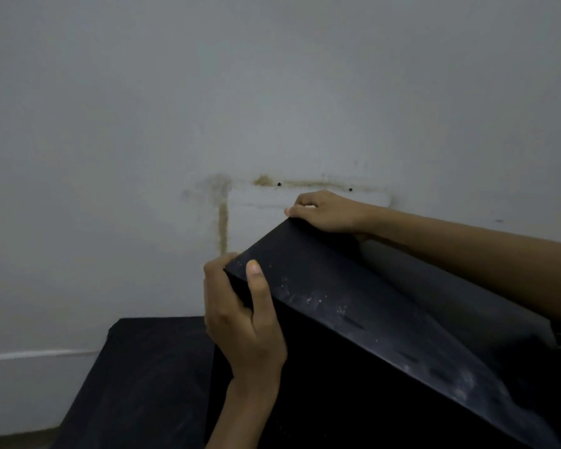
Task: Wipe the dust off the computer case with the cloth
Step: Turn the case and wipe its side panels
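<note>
A: Left hand point(245, 322): what is its state?

B: It grips the near upper corner of the computer case point(353, 319). The thumb lies flat on the case's dusty top panel; the other fingers curl round the corner's far side.

A: And the right hand point(326, 210)?

B: It holds the far upper corner of the same case, palm on the top edge and fingers curled over the side facing the wall point(208, 92). Its forearm runs across the case's right portion, towards the right edge of the view.

A: Position of the case?

B: Black, tilted, with its top panel sloping downward to the right; pale dust specks and smears are scattered along that panel. Vent slots show at the case's far right edge. Its lower part stands against a dark surface point(143, 377), which extends to the left of the case.

A: Beyond the case?

B: A pale wall directly behind it, marked with brownish stains point(222, 222) above and left of the case, and two small dark holes just above the right hand. A strip of floor point(17, 440) appears lower left of the surface
</note>
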